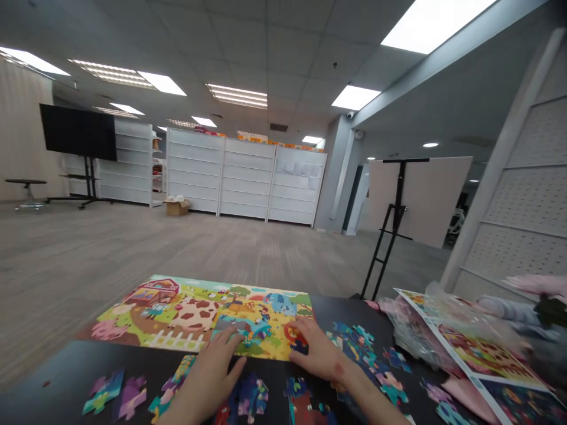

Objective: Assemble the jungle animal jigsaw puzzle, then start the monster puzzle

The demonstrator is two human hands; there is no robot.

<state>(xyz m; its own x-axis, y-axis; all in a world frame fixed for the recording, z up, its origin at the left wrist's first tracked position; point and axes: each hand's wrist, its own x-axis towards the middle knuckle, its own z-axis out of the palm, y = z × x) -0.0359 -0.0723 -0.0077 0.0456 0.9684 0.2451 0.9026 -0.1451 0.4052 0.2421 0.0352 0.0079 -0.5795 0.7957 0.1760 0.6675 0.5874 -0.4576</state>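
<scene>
A farm-and-animals jigsaw puzzle (195, 313) lies flat on the black table, its pieces joined into one large picture with a barn, a cow and an elephant. My left hand (212, 369) rests palm down over its lower middle edge, fingers stretched forward and thumb apart. On the lower right corner lies my right hand (316, 351), fingers curved and thumb spread away from them around a red and dark patch. Whether that patch is a loose piece cannot be made out. Loose puzzle pieces (252, 395) lie between my hands and nearer to me.
More loose pieces (363, 348) are strewn right of the puzzle, and some purple and teal ones (104, 389) at the left. Printed picture sheets (487, 354) and clear plastic wrapping (416, 330) lie at the right. Beyond the table (57, 378) stands a board on an easel (392, 230).
</scene>
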